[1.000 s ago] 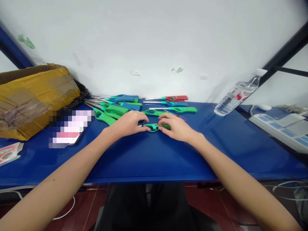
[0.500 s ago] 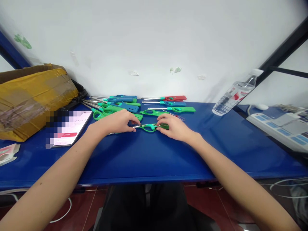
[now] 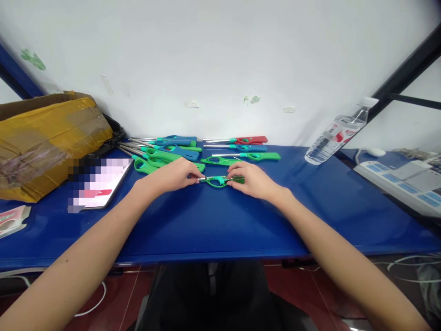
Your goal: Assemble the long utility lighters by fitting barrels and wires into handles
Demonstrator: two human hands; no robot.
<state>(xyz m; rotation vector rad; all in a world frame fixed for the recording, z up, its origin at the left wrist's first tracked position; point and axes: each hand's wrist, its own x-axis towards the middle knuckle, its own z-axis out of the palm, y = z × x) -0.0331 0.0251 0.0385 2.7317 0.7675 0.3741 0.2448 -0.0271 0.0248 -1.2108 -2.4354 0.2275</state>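
An opened green lighter with a teal trigger lies level between my two hands over the blue table. My left hand pinches the metal rod at its left end. At its right end my right hand has its fingers closed on the green handle. Just behind is a green half-shell. Farther back, a red lighter, a blue lighter and a green lighter lie in a row. Several more blue and green lighters are piled behind my left hand.
On the blue table, a phone and a taped cardboard box are at the left. A water bottle leans at the right, near a white power strip. A white wall rises behind.
My left hand has shifted slightly right along the rod, nearer the teal trigger. My right hand has moved slightly right with the handle.
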